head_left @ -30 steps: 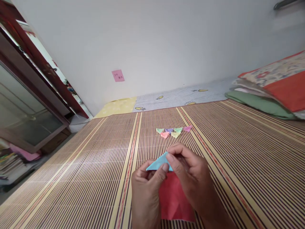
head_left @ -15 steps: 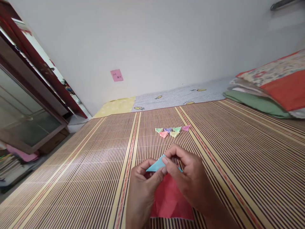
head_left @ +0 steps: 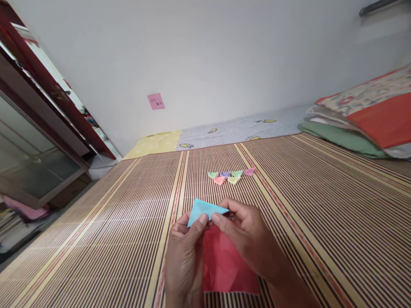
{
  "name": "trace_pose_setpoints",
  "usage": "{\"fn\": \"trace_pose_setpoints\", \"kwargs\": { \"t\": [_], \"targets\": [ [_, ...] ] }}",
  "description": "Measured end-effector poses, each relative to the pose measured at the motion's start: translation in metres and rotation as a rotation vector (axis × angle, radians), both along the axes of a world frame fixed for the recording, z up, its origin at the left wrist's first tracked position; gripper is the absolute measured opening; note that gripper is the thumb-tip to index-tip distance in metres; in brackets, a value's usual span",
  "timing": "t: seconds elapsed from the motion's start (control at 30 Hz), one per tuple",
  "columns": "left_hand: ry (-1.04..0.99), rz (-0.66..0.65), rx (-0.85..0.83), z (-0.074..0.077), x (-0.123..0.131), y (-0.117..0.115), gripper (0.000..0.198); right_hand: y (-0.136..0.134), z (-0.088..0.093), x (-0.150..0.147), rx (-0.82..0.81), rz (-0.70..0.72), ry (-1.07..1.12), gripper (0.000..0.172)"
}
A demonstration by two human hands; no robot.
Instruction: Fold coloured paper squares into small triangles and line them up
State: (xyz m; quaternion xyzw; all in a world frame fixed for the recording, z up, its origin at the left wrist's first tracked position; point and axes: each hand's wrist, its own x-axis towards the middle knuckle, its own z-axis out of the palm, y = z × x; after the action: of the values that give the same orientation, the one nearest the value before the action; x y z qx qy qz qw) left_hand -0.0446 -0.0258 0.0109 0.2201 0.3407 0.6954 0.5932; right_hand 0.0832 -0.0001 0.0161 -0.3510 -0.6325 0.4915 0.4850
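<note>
A light blue folded paper triangle (head_left: pixel 205 209) is held between my two hands, above the mat. My left hand (head_left: pixel 185 250) pinches its left part, thumb on the near face and fingers behind. The thumb and fingers of my right hand (head_left: pixel 248 233) grip its right part near the pointed corner. Below my hands lies a crumpled red sheet (head_left: pixel 228 263), partly hidden by them. Farther off, several small folded paper triangles, among them a pink one (head_left: pixel 249 171), a salmon one (head_left: pixel 219 180) and a yellow one (head_left: pixel 233 180), lie in two rows.
A striped bamboo mat (head_left: pixel 128 222) covers the surface. Along the white wall runs patterned cloth (head_left: pixel 224 132). Folded bedding (head_left: pixel 349 137) is stacked at the right. A pink note (head_left: pixel 156 101) sticks to the wall, and a glass-panelled door (head_left: pixel 35 149) stands at the left.
The blue paper has been turned, so a broader face shows and its point now aims right. Both hands have shifted slightly left, and my right fingers have come down from its top corner.
</note>
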Motion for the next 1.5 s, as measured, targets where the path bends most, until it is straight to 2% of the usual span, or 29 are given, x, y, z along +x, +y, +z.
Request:
{"fn": "trace_pose_setpoints", "kwargs": {
  "t": [0.17,0.33,0.5,0.6,0.7,0.83,0.87,1.07,1.3,1.37,1.47,1.5],
  "targets": [
    [-0.037,-0.027,0.006,-0.003,0.0,0.002,0.016,0.0,-0.002,0.002,-0.025,0.01,0.034,0.025],
    [0.029,-0.007,0.013,-0.006,0.001,0.002,0.017,0.003,-0.003,0.006,-0.019,-0.01,0.019,0.028],
    [0.316,0.015,0.018,-0.01,0.002,0.0,0.017,0.005,-0.005,0.013,0.058,-0.148,-0.082,0.036],
    [0.493,0.037,0.033,-0.012,0.001,-0.002,0.019,0.007,-0.005,0.016,0.091,-0.181,-0.106,0.043],
    [0.535,0.023,0.046,-0.01,-0.001,-0.004,0.021,0.009,-0.004,0.021,0.099,-0.123,-0.103,0.044],
    [0.461,-0.057,0.038,-0.007,0.0,-0.006,0.023,0.01,-0.001,0.027,0.071,0.096,-0.059,0.021],
    [0.443,-0.082,0.039,-0.006,0.0,-0.007,0.023,0.009,-0.001,0.028,0.07,0.121,-0.059,0.02],
    [0.539,-0.058,0.045,-0.007,-0.002,-0.006,0.022,0.005,0.0,0.026,0.123,0.039,-0.148,0.038],
    [0.525,-0.106,0.051,-0.006,-0.002,-0.004,0.023,0.006,0.0,0.028,0.123,0.095,-0.162,0.042],
    [0.551,-0.107,0.043,-0.006,-0.003,-0.004,0.024,0.007,0.001,0.028,0.132,0.089,-0.141,0.035],
    [0.606,-0.091,0.034,-0.003,-0.004,-0.005,0.026,0.007,0.003,0.025,0.209,-0.006,-0.109,0.007],
    [0.623,-0.084,0.034,-0.002,-0.003,-0.005,0.027,0.007,0.004,0.024,0.253,-0.05,-0.099,0.01]
  ]
}}
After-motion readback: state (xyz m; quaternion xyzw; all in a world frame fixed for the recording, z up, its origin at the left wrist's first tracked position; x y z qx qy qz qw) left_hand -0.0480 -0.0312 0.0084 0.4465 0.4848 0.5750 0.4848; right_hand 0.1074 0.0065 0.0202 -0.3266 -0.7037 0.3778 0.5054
